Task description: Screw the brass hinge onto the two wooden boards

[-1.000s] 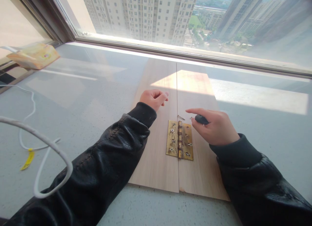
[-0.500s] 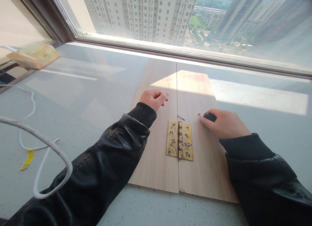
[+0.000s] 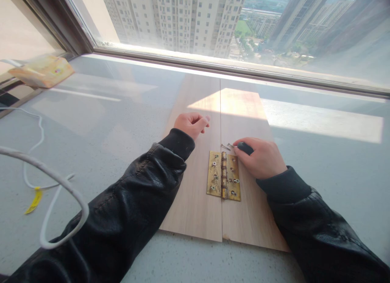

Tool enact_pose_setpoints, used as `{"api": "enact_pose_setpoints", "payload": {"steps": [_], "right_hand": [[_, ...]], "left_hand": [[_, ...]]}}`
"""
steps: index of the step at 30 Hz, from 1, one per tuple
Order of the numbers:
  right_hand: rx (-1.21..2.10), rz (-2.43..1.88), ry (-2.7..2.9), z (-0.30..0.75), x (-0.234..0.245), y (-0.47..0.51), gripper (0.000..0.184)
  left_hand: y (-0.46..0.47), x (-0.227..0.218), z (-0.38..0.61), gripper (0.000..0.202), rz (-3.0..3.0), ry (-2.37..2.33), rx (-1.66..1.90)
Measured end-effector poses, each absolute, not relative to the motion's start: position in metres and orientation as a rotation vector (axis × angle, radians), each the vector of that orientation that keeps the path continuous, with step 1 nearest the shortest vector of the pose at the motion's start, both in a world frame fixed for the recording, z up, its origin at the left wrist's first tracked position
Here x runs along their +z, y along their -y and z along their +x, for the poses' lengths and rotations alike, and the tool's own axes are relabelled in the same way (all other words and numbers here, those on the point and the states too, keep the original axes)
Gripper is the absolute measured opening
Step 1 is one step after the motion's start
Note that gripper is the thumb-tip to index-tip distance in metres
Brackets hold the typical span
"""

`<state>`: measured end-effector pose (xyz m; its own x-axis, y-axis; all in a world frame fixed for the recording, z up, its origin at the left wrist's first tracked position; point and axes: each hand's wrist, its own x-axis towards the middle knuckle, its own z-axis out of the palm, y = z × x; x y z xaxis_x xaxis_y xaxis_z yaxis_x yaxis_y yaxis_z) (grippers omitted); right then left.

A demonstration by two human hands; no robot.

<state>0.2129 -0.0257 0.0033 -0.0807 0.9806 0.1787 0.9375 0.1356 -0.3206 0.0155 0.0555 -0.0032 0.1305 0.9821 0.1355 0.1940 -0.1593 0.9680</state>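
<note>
My right hand (image 3: 264, 157) is closed, with a screw (image 3: 230, 144) at the fingertips and a black rounded handle (image 3: 245, 148) showing between thumb and fingers; the rest of that tool is hidden. Just left of it, a loose screw (image 3: 225, 147) lies near the seam. A worn brass hinge (image 3: 224, 181) straddles two pale wooden boards, the left board (image 3: 191, 214) and the right board (image 3: 252, 222). Screw heads show in several of its holes; other holes look open. Over the left board, my left hand (image 3: 190, 124) has its fingers curled; whatever they hold, if anything, is hidden.
The boards lie on a speckled white counter (image 3: 128, 128) below a window frame (image 3: 195, 65). At the left are a looped white cable (image 3: 81, 205) with a yellow tag (image 3: 34, 200) and a yellowish packet (image 3: 45, 71). Sunlight crosses the far board ends.
My right hand has moved left, bringing its screw and black handle beside the loose screw above the hinge. The left hand has stayed in place.
</note>
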Motion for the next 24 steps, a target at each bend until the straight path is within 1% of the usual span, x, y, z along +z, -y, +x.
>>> {"api": "enact_pose_setpoints", "payload": {"steps": [6, 13, 19, 24], "right_hand": [[0.182, -1.833, 2.096, 0.2123, 0.0029, 0.0251, 0.019], [0.118, -1.911, 2.095, 0.2159, 0.0027, 0.0242, 0.020], [0.261, -1.709, 2.152, 0.2099, 0.0073, 0.0274, 0.015], [0.285, -1.700, 2.140, 0.2084, 0.0063, 0.0258, 0.014]], "left_hand": [[-0.0562, -0.0043, 0.0149, 0.026, 1.538, -1.199, 1.121], [-0.0564, -0.0051, 0.0153, 0.027, 1.528, -1.177, 1.128], [-0.0562, -0.0041, 0.0149, 0.026, 1.522, -1.180, 1.130], [-0.0556, -0.0026, 0.0151, 0.026, 1.514, -1.184, 1.124]]}}
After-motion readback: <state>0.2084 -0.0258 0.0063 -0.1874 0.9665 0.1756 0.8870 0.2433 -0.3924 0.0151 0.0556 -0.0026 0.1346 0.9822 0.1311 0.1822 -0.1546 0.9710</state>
